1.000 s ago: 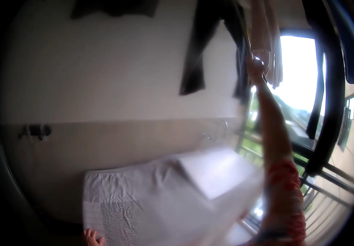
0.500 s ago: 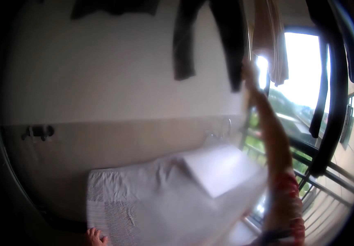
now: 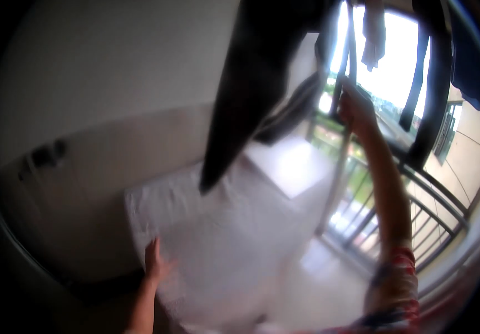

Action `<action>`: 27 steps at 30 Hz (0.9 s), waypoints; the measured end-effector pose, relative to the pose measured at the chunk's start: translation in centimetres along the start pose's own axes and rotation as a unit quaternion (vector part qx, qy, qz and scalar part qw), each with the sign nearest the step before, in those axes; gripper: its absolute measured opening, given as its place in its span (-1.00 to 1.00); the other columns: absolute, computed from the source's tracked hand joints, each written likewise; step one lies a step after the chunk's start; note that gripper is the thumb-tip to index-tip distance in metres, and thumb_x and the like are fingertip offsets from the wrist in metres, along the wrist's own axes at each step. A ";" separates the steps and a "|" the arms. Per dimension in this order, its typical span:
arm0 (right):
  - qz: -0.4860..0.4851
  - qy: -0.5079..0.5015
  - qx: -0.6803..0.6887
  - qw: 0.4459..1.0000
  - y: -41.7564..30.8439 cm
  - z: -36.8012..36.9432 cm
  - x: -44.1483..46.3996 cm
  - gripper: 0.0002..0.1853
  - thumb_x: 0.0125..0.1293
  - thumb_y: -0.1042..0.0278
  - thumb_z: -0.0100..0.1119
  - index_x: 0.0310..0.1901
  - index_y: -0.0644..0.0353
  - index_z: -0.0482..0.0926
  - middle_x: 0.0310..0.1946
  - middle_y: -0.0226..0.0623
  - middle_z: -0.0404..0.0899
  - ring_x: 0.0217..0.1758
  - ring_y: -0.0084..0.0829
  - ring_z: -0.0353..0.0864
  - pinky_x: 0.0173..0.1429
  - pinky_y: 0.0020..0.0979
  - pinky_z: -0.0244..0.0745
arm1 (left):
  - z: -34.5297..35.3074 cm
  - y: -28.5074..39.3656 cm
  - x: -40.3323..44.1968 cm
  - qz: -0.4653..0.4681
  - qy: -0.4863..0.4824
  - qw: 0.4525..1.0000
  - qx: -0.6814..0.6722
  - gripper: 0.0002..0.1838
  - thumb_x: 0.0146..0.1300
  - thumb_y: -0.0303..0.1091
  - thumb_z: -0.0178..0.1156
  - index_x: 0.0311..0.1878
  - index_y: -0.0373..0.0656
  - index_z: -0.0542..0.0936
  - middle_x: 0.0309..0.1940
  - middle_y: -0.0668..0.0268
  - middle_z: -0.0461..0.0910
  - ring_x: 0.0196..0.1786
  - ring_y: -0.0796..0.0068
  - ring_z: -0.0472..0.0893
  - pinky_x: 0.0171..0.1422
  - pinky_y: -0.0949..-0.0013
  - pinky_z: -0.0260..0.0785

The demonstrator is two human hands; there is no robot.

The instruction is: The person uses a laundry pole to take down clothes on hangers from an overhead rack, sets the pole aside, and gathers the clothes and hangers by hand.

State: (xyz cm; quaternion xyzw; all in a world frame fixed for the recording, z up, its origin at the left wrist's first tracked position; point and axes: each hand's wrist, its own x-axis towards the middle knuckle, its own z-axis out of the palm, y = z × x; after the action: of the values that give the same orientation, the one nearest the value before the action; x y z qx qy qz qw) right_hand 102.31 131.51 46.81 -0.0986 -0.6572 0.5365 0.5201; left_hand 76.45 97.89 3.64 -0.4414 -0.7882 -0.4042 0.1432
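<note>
My right hand (image 3: 358,110) is raised at the window side, its fingers wrapped round a long thin pole (image 3: 353,39) that runs up out of view. Just left of it hang dark trousers (image 3: 256,72), tilted and blurred, with one leg reaching down in front of the covered surface. My left hand (image 3: 157,264) is low on the left with its fingers apart, over the edge of a pale grey cloth cover (image 3: 212,239); whether it touches the cloth I cannot tell. A white flat box or board (image 3: 293,167) lies on the cover towards the back.
More clothes hang on the right, among them a long dark garment (image 3: 433,89) and a navy one (image 3: 471,72). Beyond is a balcony railing (image 3: 429,217). A dark wall fitting, probably a tap (image 3: 45,156), is blurred on the left wall.
The view has tilted down and shifted. The dark trousers have swung lower and nearer. My left hand has come further into view over the cover; my right hand remains raised.
</note>
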 end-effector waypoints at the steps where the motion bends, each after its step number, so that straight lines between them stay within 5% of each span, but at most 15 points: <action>1: 0.020 0.009 0.007 1.000 -0.2 -0.7 -1.9 -0.71 0.13 0.16 0.03 -0.65 0.01 0.26 -0.86 -0.63 0.07 -0.86 -0.74 0.04 -0.81 -0.63 -0.09 | -0.7 1.4 2.4 0.016 0.009 1.000 -0.013 -0.11 -0.29 -0.11 0.32 0.10 -0.32 0.14 0.05 -0.05 0.20 0.10 0.00 0.18 0.17 0.15 0.01; 6: 0.013 0.029 -0.053 0.998 -1.6 -3.6 -13.3 -0.70 0.17 0.14 -0.03 -0.63 0.04 0.25 -0.86 -0.64 0.08 -0.87 -0.78 0.05 -0.84 -0.67 -0.05 | -1.3 7.3 10.3 0.070 0.004 0.990 -0.120 0.08 -0.34 0.07 0.33 0.17 -0.35 -0.01 0.15 -0.02 0.06 0.23 0.18 0.05 0.26 0.28 -0.11; 9: 0.018 0.017 -0.041 0.999 -2.0 -6.5 -19.4 -0.73 0.22 0.19 -0.11 -0.59 0.06 0.26 -0.85 -0.62 0.07 -0.88 -0.78 0.03 -0.85 -0.69 -0.06 | 0.9 12.8 12.7 0.082 -0.044 0.941 -0.325 0.16 -0.40 0.14 0.34 0.15 -0.43 -0.03 0.14 -0.07 0.04 0.23 0.16 0.02 0.27 0.25 -0.13; 14: 0.067 0.023 -0.020 0.997 -5.2 -10.6 -31.5 -0.73 0.25 0.18 -0.20 -0.55 0.09 0.22 -0.84 -0.58 0.04 -0.87 -0.77 0.00 -0.85 -0.70 -0.07 | 7.7 24.1 6.4 -0.073 -0.268 0.807 -0.520 -0.04 -0.31 0.01 0.28 0.11 -0.35 0.06 0.02 0.02 0.15 0.08 0.25 0.13 0.10 0.25 0.02; 19: 0.123 0.072 -0.073 0.987 -9.0 -16.3 -42.7 -0.71 0.23 0.15 -0.15 -0.56 0.12 0.22 -0.85 -0.56 0.03 -0.89 -0.73 0.01 -0.87 -0.68 -0.07 | 12.6 33.0 -6.4 -0.155 -0.458 0.668 -0.566 -0.23 -0.21 -0.11 0.22 0.06 -0.28 0.15 -0.11 0.12 0.25 -0.07 0.35 0.24 -0.07 0.26 0.16; 25: 0.204 0.128 -0.129 0.962 -9.9 -22.6 -55.5 -0.77 0.17 0.21 -0.03 -0.52 0.14 0.28 -0.85 -0.56 0.09 -0.87 -0.73 0.04 -0.83 -0.69 -0.05 | 10.8 33.5 -13.0 -0.203 -0.474 0.562 -0.646 -0.45 -0.10 -0.26 0.15 0.01 -0.18 0.25 -0.27 0.23 0.38 -0.25 0.46 0.37 -0.27 0.27 0.33; 27: 0.251 0.123 -0.132 0.951 -9.5 -23.4 -58.8 -0.81 0.16 0.26 0.00 -0.51 0.14 0.31 -0.83 -0.56 0.14 -0.84 -0.74 0.09 -0.81 -0.69 -0.01 | 9.1 30.2 -11.4 -0.126 -0.418 0.488 -0.756 -0.52 -0.06 -0.31 0.12 -0.01 -0.15 0.29 -0.32 0.26 0.42 -0.31 0.50 0.41 -0.34 0.27 0.39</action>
State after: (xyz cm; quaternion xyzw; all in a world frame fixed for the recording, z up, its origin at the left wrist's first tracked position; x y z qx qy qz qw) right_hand 150.71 101.39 17.78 -0.3928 -0.6073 0.5421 0.4278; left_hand 108.64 106.85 6.68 -0.3937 -0.1946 -0.6264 -0.6441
